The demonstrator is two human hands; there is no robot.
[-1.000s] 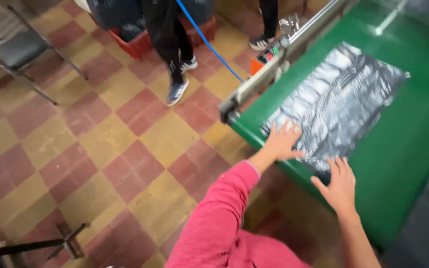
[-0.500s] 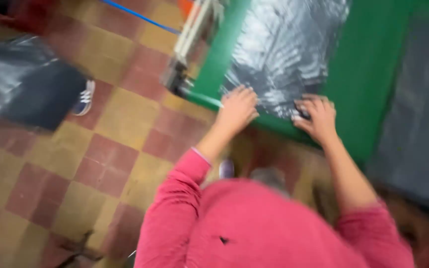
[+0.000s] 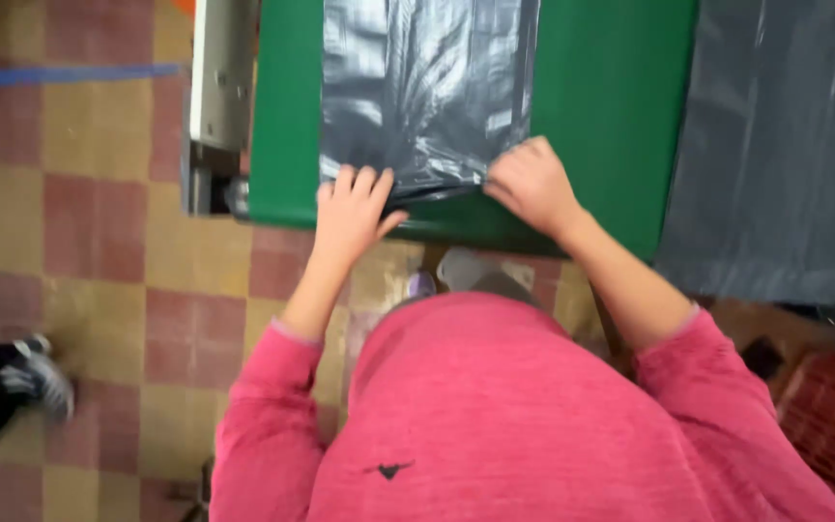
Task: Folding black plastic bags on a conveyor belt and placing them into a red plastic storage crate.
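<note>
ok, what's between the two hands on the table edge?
Head view: only the near edge of the dark plastic bag, slightly bunched, spans from left hand to right hand. Both hands press on it atop the green table.
</note>
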